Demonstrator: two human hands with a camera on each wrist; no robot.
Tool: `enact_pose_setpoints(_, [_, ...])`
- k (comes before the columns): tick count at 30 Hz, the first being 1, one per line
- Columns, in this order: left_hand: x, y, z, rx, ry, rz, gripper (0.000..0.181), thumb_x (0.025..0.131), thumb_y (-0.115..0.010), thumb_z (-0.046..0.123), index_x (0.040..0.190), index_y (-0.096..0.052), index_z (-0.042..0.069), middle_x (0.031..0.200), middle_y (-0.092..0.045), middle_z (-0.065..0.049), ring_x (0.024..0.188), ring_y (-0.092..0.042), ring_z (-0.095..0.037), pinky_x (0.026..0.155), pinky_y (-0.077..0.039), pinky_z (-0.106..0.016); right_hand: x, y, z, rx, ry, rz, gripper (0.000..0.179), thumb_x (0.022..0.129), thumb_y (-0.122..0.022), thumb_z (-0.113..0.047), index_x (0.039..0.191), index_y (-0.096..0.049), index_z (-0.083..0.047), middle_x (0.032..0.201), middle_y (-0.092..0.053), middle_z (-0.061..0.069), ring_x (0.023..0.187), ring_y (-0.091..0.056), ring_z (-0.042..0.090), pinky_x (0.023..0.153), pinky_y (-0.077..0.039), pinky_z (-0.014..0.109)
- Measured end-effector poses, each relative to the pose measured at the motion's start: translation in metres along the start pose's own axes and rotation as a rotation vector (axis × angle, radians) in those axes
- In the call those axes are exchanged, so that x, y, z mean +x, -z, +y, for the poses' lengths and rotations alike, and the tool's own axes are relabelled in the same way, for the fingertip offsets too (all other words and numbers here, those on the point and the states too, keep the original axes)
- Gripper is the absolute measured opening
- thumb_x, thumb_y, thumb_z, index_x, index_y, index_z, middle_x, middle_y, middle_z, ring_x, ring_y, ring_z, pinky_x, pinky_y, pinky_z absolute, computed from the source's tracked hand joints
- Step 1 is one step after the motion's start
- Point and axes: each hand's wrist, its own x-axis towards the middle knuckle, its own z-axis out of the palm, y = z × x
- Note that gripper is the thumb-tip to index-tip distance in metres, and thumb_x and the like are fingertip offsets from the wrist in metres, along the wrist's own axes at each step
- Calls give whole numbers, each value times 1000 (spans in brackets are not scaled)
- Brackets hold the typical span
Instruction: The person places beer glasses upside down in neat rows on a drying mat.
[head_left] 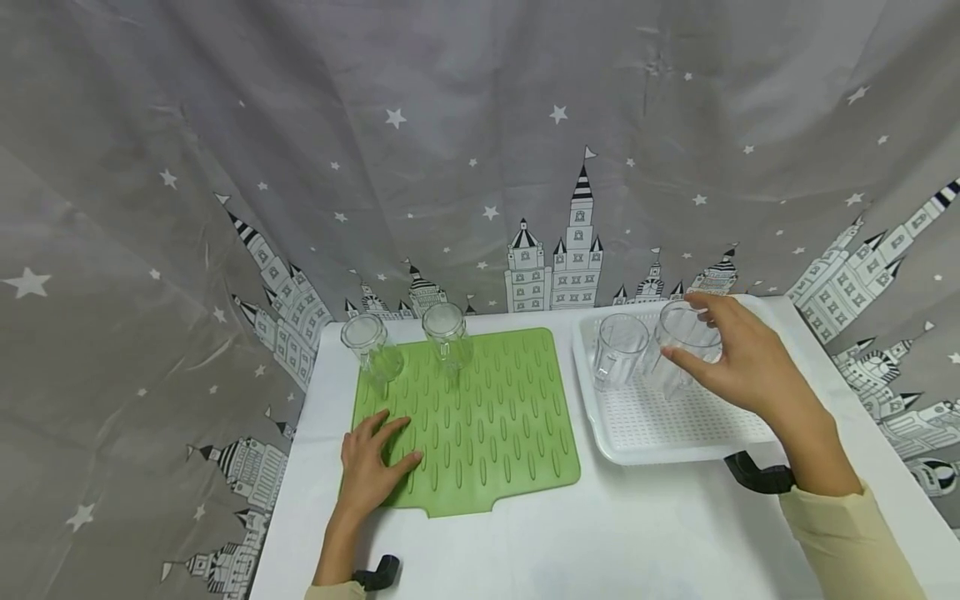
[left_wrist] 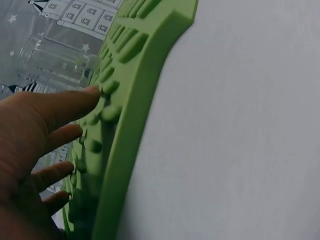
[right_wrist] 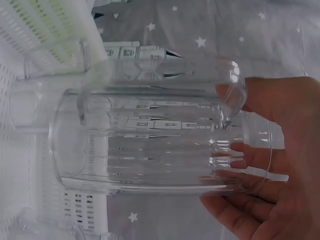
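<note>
"Cream fabric sleeve [head_left: 851, 533] is closest to me, lower right of the frame. Beyond it, the right hand [head_left: 742, 354] grips a clear cylindrical glass [head_left: 675, 329] near its rim."

"Where exactly?"

"Right of centre, over the white perforated plastic tray [head_left: 660, 457]; I can't tell whether its bottom is lifted. A second clear glass [head_left: 621, 350] stands just left of it."

"Left hand [head_left: 371, 467]?"

"Lower left of centre, fingers loosely spread over the green ridged mat [head_left: 517, 400]. Contact I can't judge."

"Your worry?"

"Swinging left could knock the neighbour, I'd say; smooth walls held only near the rim might slip."

"Count?"

"Two hands, two sleeves, one tray, one mat. Four certain glasses: two at the tray, plus the outer mat glass [head_left: 371, 342] and inner mat glass [head_left: 448, 337], left of centre. A blurred clear shape [right_wrist: 47, 227], lower left in the right wrist view, may be another."
</note>
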Motion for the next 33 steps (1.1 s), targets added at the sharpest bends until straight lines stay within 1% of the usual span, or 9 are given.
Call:
enact_pose_setpoints(4, [2, -1, 8, -31, -8, 20, 58, 88, -89, 25, 140, -69, 8, 157, -52, -29, 149, -38, -55, 121, -15, -83, -4, -2, -9, 20, 7, -19, 85, 94, -79, -55, 160, -45, -15, 156, -56, 18, 130, -61, 42, 100, -53, 69])
enact_pose_setpoints(8, [4, -5, 20, -103, -43, 10, 57, 89, -88, 22, 141, -68, 6, 155, -54, -30, 148, -40, -55, 118, -23, -79, -6, -5, -22, 28, 43, -12, 82, 93, -81, -54, 157, -48, -16, 152, -60, 13, 128, -63, 38, 98, -55, 65])
enact_pose_setpoints(11, [6, -9, 32, -166, -58, -19, 57, 90, -87, 21, 142, -68, 7, 156, -54, -28, 150, -38, -55, 118, -25, -80, -7, -8, -32, 30, 89, -5, 80, 92, -82, -52, 155, -51, -14, 149, -62, 13, 126, -64, 36, 98, -56, 63])
enact_pose_setpoints(16, [10, -19, 57, -283, -60, -97, 60, 92, -86, 21, 147, -64, 10, 160, -52, -23, 157, -34, -49, 122, -28, -79, -5, -17, -51, 56, 155, -23, 77, 92, -82, -51, 153, -53, -14, 146, -64, 10, 124, -65, 34, 99, -57, 61])
enact_pose_setpoints(20, [13, -28, 79, -369, -53, -156, 62, 94, -85, 26, 150, -62, 15, 161, -54, -14, 156, -41, -40, 124, -34, -73, -2, -28, -65, 84, 203, -37, 75, 93, -83, -50, 151, -55, -13, 145, -65, 8, 123, -66, 31, 99, -58, 58])
enact_pose_setpoints(23, [14, -37, 93, -438, -50, -188, 62, 95, -84, 30, 152, -60, 22, 159, -56, -5, 155, -46, -36, 126, -37, -69, 1, -39, -75, 105, 244, -45, 75, 92, -82, -52, 152, -55, -15, 148, -64, 5, 122, -67, 29, 99, -59, 55])
enact_pose_setpoints(27, [12, -51, 108, -546, -112, -219, 63, 97, -82, 26, 155, -56, 23, 158, -58, -2, 153, -50, -33, 127, -39, -64, 4, -53, -89, 118, 304, -50, 77, 91, -84, -52, 152, -55, -16, 149, -63, 3, 120, -68, 26, 99, -61, 51])
enact_pose_setpoints(30, [12, -61, 118, -598, -176, -238, 69, 97, -82, 22, 158, -51, 22, 160, -58, -5, 152, -51, -33, 126, -42, -61, 5, -63, -99, 129, 351, -58, 77, 90, -84, -52, 152, -55, -16, 146, -64, 4, 119, -69, 26, 99, -61, 50])
enact_pose_setpoints(33, [14, -68, 129, -640, -196, -263, 78, 95, -85, 21, 162, -45, 23, 163, -55, -8, 153, -50, -32, 126, -43, -60, 5, -73, -108, 146, 402, -63, 77, 90, -85, -50, 151, -55, -14, 143, -66, 6, 118, -70, 27, 98, -62, 49])
